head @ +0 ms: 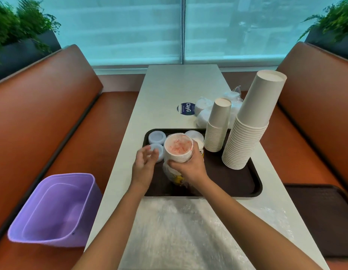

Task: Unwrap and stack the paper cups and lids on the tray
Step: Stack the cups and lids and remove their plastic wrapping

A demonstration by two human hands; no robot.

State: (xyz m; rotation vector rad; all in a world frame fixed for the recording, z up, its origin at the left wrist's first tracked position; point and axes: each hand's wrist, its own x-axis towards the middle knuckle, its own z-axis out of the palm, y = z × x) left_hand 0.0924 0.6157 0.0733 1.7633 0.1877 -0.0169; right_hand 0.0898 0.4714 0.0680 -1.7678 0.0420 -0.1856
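Right hand [188, 162] fingers grip the wrapped cup stack [178, 148]; left hand [144, 159] fingers spread beside it

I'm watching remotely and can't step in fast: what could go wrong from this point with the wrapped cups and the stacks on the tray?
1. The right hand alone grips the wrapped stack of cups; the left hand is open beside it, so the stack may slip or tilt as the plastic comes off.
2. The tall cup stack leans near the right rim of the tray; a bump could topple it.
3. The small lids sit close to the left hand and could get knocked.
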